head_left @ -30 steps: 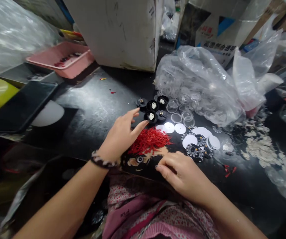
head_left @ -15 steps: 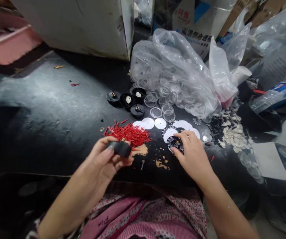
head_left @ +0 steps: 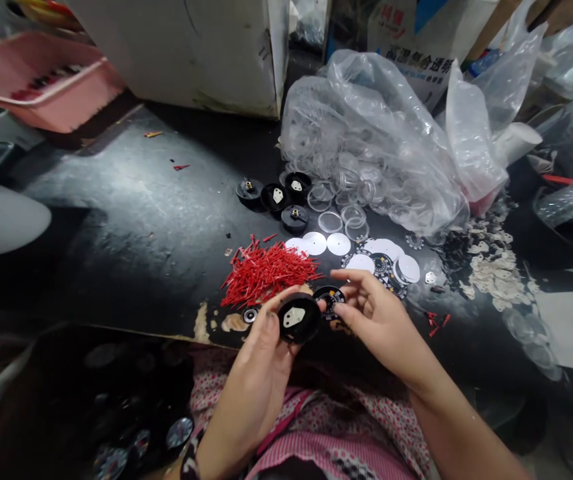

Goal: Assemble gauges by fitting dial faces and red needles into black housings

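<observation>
My left hand [head_left: 266,357] is closed around a round black gauge housing [head_left: 311,325], its hollow side facing me with a pale plate inside. Pinched in my right hand [head_left: 374,317] is a black dial plate [head_left: 327,303] with light markings, held at the right rim of the housing. Whether the two touch is hard to make out. Just behind my hands lies a heap of red pointers [head_left: 266,270]. White discs [head_left: 338,244] and more printed dials [head_left: 380,265] are spread beyond my right hand.
Several other black housings [head_left: 295,218] stand farther back, beside clear rings [head_left: 330,222] and a plastic bag [head_left: 366,127] of them. Pale small plates [head_left: 496,270] are heaped on the right. A pink bin [head_left: 66,93] and a large pale box [head_left: 181,53] stand at the back left.
My right hand has lifted a dial from the pile and brought it left to the housing. My left hand has moved right and turned the housing's hollow side toward me. The view has shifted left.
</observation>
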`<state>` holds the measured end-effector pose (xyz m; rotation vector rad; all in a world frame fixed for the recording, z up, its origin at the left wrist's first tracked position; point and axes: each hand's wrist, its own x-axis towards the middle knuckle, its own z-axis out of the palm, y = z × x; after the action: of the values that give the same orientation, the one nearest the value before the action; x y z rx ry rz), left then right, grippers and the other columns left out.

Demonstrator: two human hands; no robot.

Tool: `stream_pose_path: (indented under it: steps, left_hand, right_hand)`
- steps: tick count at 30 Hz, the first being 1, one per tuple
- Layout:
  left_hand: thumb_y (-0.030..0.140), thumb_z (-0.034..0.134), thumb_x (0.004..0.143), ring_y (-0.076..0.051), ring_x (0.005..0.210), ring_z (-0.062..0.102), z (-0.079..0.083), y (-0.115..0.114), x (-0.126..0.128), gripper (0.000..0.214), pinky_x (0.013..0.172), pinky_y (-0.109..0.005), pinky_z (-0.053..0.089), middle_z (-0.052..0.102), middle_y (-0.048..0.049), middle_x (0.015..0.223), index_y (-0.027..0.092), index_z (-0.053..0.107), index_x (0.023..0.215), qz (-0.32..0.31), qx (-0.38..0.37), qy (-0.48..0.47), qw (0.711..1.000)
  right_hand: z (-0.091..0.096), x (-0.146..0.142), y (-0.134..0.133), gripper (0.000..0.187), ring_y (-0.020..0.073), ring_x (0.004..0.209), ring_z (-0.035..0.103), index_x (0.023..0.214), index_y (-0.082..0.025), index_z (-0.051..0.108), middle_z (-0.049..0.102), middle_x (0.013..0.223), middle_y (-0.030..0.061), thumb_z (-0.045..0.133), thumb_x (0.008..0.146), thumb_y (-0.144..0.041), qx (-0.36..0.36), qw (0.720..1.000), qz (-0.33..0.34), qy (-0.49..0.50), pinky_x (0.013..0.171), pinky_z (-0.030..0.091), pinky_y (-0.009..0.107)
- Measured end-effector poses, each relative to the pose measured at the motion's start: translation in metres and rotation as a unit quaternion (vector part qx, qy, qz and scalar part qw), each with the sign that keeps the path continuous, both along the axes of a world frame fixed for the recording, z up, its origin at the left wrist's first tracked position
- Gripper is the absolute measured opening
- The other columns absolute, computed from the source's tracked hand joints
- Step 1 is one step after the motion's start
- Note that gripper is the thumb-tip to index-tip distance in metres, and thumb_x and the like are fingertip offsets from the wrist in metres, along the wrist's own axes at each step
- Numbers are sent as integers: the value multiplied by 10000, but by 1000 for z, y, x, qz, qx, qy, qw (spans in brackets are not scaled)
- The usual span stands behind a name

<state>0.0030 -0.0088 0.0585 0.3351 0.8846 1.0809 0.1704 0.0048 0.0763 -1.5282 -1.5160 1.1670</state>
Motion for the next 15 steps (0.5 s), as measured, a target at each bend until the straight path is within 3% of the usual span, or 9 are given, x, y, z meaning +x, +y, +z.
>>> stream_pose_path:
  steps: [2, 5, 10, 15]
  left_hand:
    - [463, 542, 928, -202, 1110, 648, -2, 2, 0, 332, 931, -294, 541, 702, -53, 1188, 248, 683, 1137, 25, -12, 8, 1000]
    - [444, 561, 924, -195, 1101, 649, -4, 5, 0, 330, 881, -277, 562, 690, -49, 1224, 262, 669, 1178, 39, -20, 22, 999]
    - [398, 640, 886, -194, 1219, 588, -9, 2, 5, 266, 919, -239, 544, 650, 9, 1314, 316, 711, 1129, -37, -12, 27, 999]
    - [402, 613, 904, -203, 1340, 480, -19, -3, 1, 309, 1044, -269, 467, 570, 57, 1417, 383, 669, 1207, -92, 37, 94, 991]
  right_hand:
    - [-3, 2, 0, 230, 153, 798, 632, 1090, -216, 602, 645, 883, 14, 592, 861, -203, -3, 998, -50, 31, 702, 530, 288]
    - [2, 2, 0, 122, 143, 813, 621, 991, -226, 651, 655, 903, 9, 590, 886, -214, 38, 997, -70, 8, 744, 504, 288]
    - [16, -15, 0, 202, 132, 843, 590, 1006, -248, 678, 628, 912, 0, 543, 912, -131, 104, 994, -11, -43, 769, 471, 274]
    - [17, -22, 3, 89, 117, 771, 566, 921, -206, 601, 611, 874, -6, 565, 893, -129, 73, 994, -18, -77, 693, 451, 246]
